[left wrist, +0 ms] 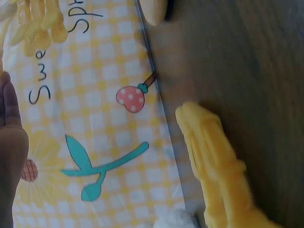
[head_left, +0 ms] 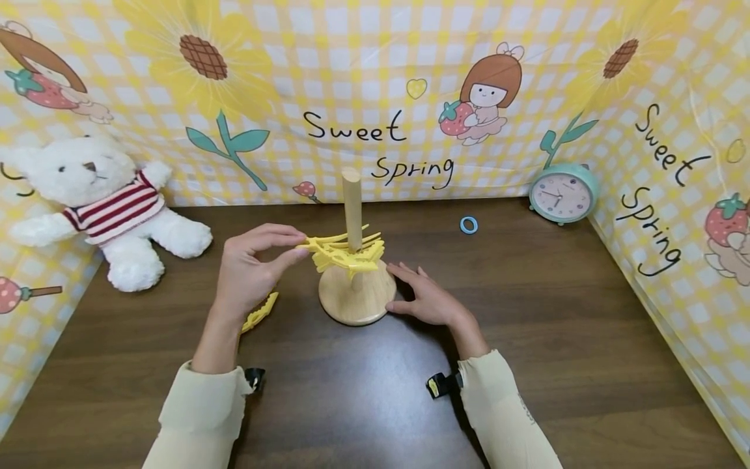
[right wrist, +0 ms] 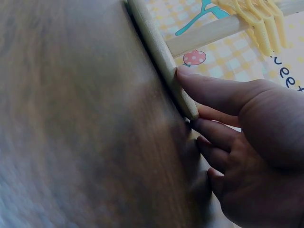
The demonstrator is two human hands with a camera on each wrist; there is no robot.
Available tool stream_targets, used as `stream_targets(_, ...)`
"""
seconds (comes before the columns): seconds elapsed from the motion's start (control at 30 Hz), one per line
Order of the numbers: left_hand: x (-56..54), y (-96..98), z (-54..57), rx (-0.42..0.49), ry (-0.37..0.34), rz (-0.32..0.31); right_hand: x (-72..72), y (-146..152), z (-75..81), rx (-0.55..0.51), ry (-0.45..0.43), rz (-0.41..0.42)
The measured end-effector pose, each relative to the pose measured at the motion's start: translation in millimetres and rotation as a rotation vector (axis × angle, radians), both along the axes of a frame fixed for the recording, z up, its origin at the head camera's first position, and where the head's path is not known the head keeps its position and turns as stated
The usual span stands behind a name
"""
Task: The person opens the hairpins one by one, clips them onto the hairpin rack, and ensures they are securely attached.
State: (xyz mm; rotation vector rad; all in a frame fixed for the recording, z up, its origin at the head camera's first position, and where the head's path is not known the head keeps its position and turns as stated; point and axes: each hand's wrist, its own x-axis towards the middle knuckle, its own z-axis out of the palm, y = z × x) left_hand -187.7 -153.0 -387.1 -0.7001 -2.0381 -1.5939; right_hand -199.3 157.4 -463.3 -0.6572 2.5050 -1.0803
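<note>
A wooden stand has a round base [head_left: 357, 307] and an upright post [head_left: 352, 205]. Several yellow openwork plastic pieces [head_left: 354, 262] surround the post partway up, above the base. With thumb and fingertips, my left hand [head_left: 249, 264] pinches the left end of a yellow piece at the post. My right hand [head_left: 426, 296] holds the base's right edge; in the right wrist view the thumb [right wrist: 213, 90] presses its upper face, fingers at the rim. Another yellow piece [head_left: 260, 314] lies on the table beside my left wrist, partly hidden by it.
At the back right, a blue ring [head_left: 469, 225] lies near a mint-green alarm clock [head_left: 562, 193]. A white teddy bear [head_left: 108, 208] in a striped top sits at the left. Patterned yellow checked cloth [head_left: 363, 78] encloses the back and sides of the dark wooden table [head_left: 556, 326].
</note>
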Motion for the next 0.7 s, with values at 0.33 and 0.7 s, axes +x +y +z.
stream_targets(0.33, -2.7, 16.2, -4.6, -0.014, 0.027, 0.007, -0.8, 1.0, -0.3, 0.021, -0.017, -0.021)
stream_targets(0.7, -5.8, 17.1, -8.4, -0.036, 0.01, -0.005, -0.9, -0.3, 0.9, 0.022, -0.021, -0.013)
